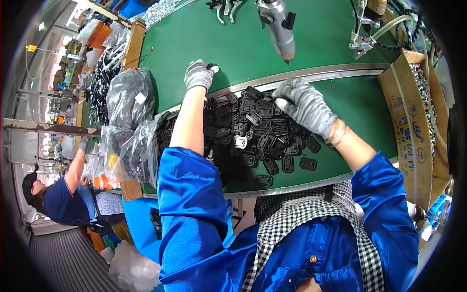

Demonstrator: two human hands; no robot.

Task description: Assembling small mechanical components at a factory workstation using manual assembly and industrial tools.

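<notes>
Head view. Left hand [198, 76], gloved in grey, upper middle of frame, past the metal rail [335, 72]; fingers curled together, clamped on a small black piece [212, 65] at the fingertips. Right hand [306, 106], same glove, right of centre, at the upper right edge of a heap of black plates [265, 125]; fingers bent, grip cannot be told. Heap spreads over the green tabletop [352, 119], mid-frame, a few plates loose along its lower edge; one pale plate [240, 141] among them. Grey power tool [280, 31] hangs top centre, tip down. Cardboard box [406, 134] of small metal parts at right edge. Clear plastic bags [127, 95] left of the heap. Co-worker [63, 200] at far left.
</notes>
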